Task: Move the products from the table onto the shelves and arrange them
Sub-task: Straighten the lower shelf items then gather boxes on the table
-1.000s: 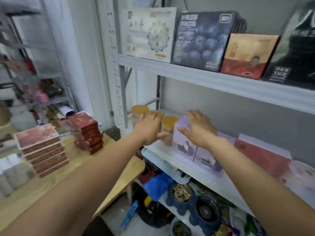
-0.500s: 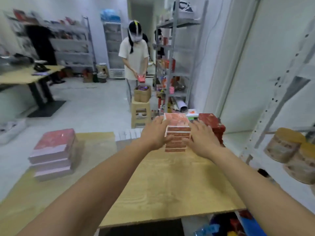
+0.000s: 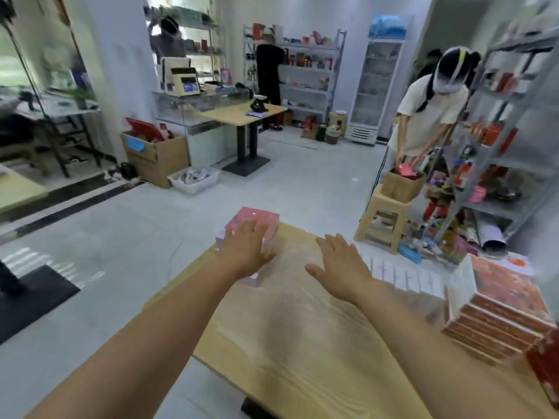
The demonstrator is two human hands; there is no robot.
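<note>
Both hands have left the red boxes [image 3: 499,309], now well right of the fingers, and reach for the pink boxes [image 3: 257,220] at the table's [image 3: 302,343] far corner. The left hand [image 3: 246,251] spreads over the pink top, fingers straight; the right hand [image 3: 341,264] hovers beside it, fingers straight and holding nothing. This looks like the pickup step: next, the fingers must clasp opposite sides. Blur hides the box count and whether the left fingers touch.

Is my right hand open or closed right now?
Open: the right hand has its fingers straight and spread above the table, holding nothing.
</note>
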